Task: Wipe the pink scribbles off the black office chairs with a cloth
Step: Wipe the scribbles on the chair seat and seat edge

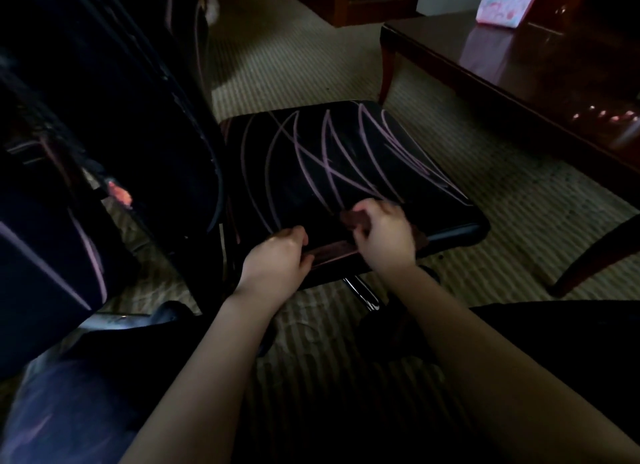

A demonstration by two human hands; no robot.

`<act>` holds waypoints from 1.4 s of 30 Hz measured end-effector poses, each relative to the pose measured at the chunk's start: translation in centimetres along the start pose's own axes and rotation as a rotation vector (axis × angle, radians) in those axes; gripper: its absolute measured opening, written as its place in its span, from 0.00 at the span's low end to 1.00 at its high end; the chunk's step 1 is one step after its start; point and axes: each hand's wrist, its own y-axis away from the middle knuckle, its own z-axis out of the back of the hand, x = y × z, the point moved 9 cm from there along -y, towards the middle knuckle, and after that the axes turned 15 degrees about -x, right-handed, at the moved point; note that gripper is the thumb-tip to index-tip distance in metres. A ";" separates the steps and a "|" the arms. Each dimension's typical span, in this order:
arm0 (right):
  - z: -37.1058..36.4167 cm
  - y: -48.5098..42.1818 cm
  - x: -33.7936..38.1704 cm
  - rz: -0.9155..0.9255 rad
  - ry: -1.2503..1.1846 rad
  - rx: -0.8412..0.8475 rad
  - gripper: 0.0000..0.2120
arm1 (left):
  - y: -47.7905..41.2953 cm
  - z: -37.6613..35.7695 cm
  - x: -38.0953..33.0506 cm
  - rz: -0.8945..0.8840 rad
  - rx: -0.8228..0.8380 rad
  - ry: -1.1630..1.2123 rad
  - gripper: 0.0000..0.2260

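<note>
Evidently the left hand grips the seat edge to steady it, while the right hand clutches the cloth over scribbles.

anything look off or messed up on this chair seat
Yes. Looping pink scribbles cross most of the black chair seat, and the chair on the left has pink lines too. The left hand and right hand grip a dark cloth at the seat's near edge.

The cloth is mostly hidden under the right hand, the left hand curls its fingertips out of sight at the seat edge, and the frame cuts off the second chair, table and pink bag.
</note>
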 end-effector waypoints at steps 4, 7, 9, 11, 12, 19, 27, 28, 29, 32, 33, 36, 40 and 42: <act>2.5 -0.3 -5.1 -0.286 0.059 -0.166 0.13 | 0.0 0.0 0.4 0.007 -0.007 0.006 0.12; 1.7 0.8 -1.3 -0.175 0.029 -0.130 0.13 | -0.1 -0.5 0.1 0.004 0.013 -0.006 0.12; 0.3 1.7 2.1 0.005 -0.025 -0.016 0.14 | -0.2 -0.7 -0.1 0.002 0.018 -0.010 0.12; -0.1 1.8 2.7 0.094 -0.053 0.070 0.14 | -0.1 -0.7 0.1 0.013 0.020 -0.012 0.11; 0.3 1.4 1.6 0.079 -0.054 0.060 0.14 | 0.0 -0.6 0.2 0.017 0.021 -0.011 0.11; 3.6 1.8 -4.5 -0.327 0.048 -0.162 0.14 | 0.0 -0.9 0.2 0.007 0.025 -0.019 0.10; 4.8 2.5 -6.7 -0.328 -0.044 -0.154 0.12 | -0.3 -1.0 -1.2 -0.024 0.027 -0.018 0.09; 4.8 2.7 -6.7 -0.364 -0.018 -0.170 0.13 | -0.2 -1.2 -1.1 -0.026 0.037 -0.025 0.09; 4.6 3.0 -5.9 -0.355 -0.011 -0.172 0.14 | -0.2 -1.4 -1.0 -0.026 0.052 -0.028 0.09; 2.7 4.8 -1.0 -0.170 -0.079 -0.067 0.16 | -0.1 -1.8 -1.1 -0.026 0.081 -0.037 0.10; 2.3 5.2 -0.1 -0.109 -0.095 -0.023 0.16 | -0.1 -1.8 -1.1 -0.024 0.084 -0.041 0.10; 3.1 4.4 -2.5 -0.176 -0.114 -0.016 0.16 | -0.1 -1.5 -1.1 -0.019 0.076 -0.042 0.10; 4.3 4.5 -5.9 -0.403 -0.048 -0.122 0.17 | 0.1 -1.2 -0.8 -0.008 0.057 -0.020 0.09; 3.1 5.5 -2.9 -0.289 -0.088 -0.072 0.17 | 0.4 -1.0 -0.5 -0.002 0.058 -0.015 0.09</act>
